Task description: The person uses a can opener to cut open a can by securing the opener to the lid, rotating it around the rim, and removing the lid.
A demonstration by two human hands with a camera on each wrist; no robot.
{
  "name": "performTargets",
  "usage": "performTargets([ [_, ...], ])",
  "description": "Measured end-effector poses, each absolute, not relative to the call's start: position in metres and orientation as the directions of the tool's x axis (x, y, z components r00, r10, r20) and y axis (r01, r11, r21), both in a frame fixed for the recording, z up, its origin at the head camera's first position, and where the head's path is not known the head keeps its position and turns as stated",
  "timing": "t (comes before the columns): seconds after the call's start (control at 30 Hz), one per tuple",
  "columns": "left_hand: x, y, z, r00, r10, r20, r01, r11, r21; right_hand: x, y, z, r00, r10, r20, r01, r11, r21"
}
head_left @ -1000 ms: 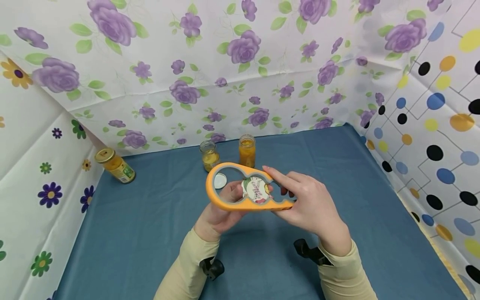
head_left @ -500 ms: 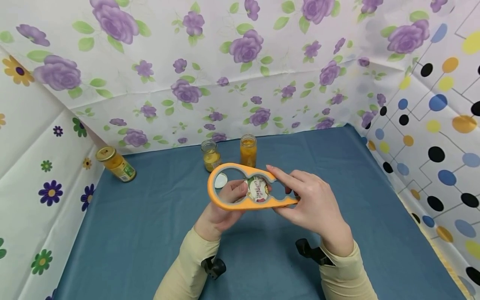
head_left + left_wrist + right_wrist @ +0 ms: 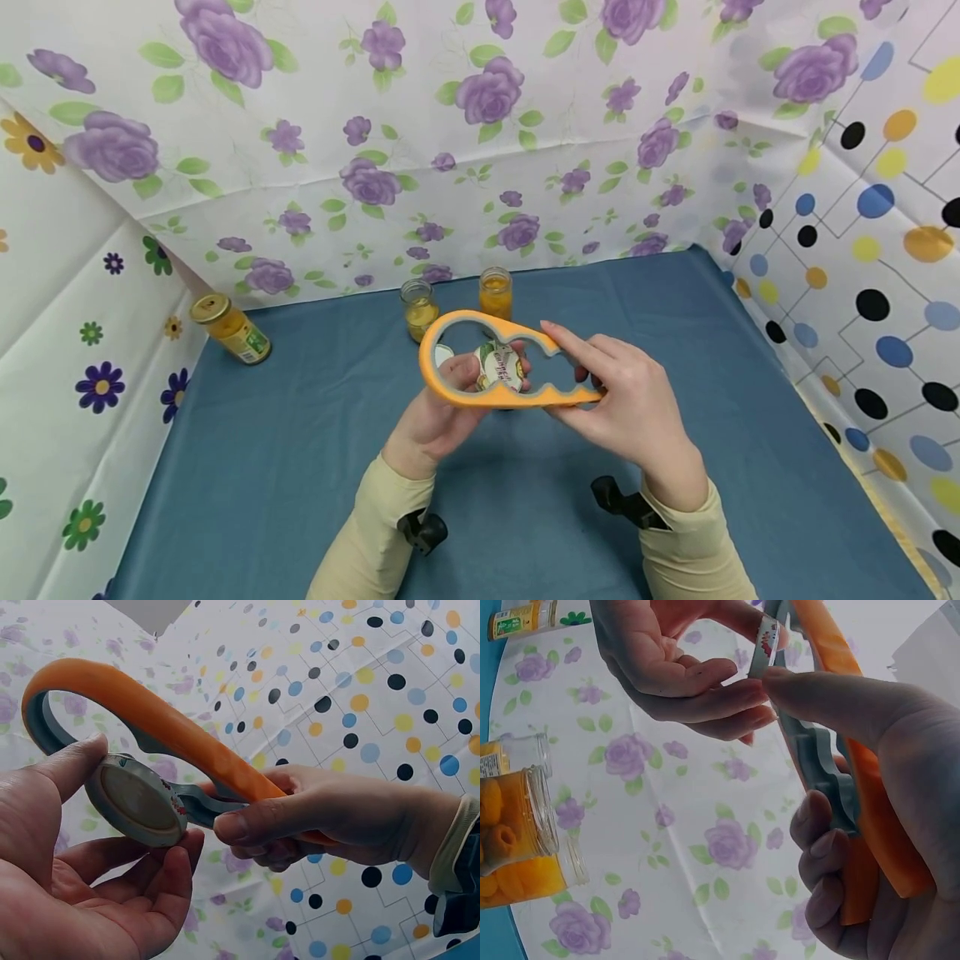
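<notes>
In the head view my left hand (image 3: pixel 431 427) pinches a round jar lid (image 3: pixel 500 367) with a printed top. My right hand (image 3: pixel 633 404) grips the handles of an orange jar opener (image 3: pixel 480 398) with a grey scalloped inner edge. Through the opener's openings, the lid and my left fingertips can be seen. From the left wrist, the lid (image 3: pixel 139 801) shows its pale underside, tilted between thumb and fingers beside the opener (image 3: pixel 172 727). In the right wrist view the lid (image 3: pixel 764 646) appears edge-on, close to my right thumb; whether they touch I cannot tell.
Two lidless glass jars with yellow-orange contents, one jar (image 3: pixel 422 315) and a taller jar (image 3: pixel 496 293), stand behind the opener. Another white disc (image 3: pixel 443 356) lies on the blue cloth (image 3: pixel 300 467), partly covered. A lidded jar (image 3: pixel 231 330) stands at the far left by the patterned wall sheet.
The jar lid in my left hand has shifted left and slightly up relative to the opener's middle opening. The opener has risen a little. Both hands keep their holds.
</notes>
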State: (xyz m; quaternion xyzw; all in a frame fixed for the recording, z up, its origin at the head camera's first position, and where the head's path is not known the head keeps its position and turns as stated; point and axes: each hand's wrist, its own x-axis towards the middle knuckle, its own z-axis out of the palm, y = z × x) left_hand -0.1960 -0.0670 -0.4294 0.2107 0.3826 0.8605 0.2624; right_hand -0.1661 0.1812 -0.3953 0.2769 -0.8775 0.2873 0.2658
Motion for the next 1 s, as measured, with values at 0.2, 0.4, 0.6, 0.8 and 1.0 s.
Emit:
performTargets([
  [0.2, -0.196, -0.066, -0.429, -0.781, 0.597, 0.184, -0.246, -0.565, 0.787, -0.167, 0.183, -0.394, -0.692, -0.277, 0.667, -0.629, 0.685, -0.368],
  [0.4, -0.195, -0.065, -0.426, -0.796, 0.579, 0.175, -0.23, -0.557, 0.798, -0.168, 0.184, -0.394, -0.696, -0.268, 0.666, -0.62, 0.692, -0.37],
  [0.6, -0.196, -0.07, -0.425, -0.799, 0.57, 0.191, -0.193, -0.544, 0.817, -0.168, 0.184, -0.394, -0.707, -0.248, 0.663, -0.607, 0.693, -0.388],
  [0.8, -0.196, -0.078, -0.424, -0.811, 0.541, 0.223, -0.12, -0.527, 0.841, -0.168, 0.185, -0.395, -0.721, -0.205, 0.662, -0.578, 0.704, -0.413],
  [1.0, -0.197, -0.082, -0.419, -0.834, 0.504, 0.223, -0.098, -0.532, 0.841, -0.169, 0.185, -0.396, -0.732, -0.194, 0.653, -0.561, 0.714, -0.418],
])
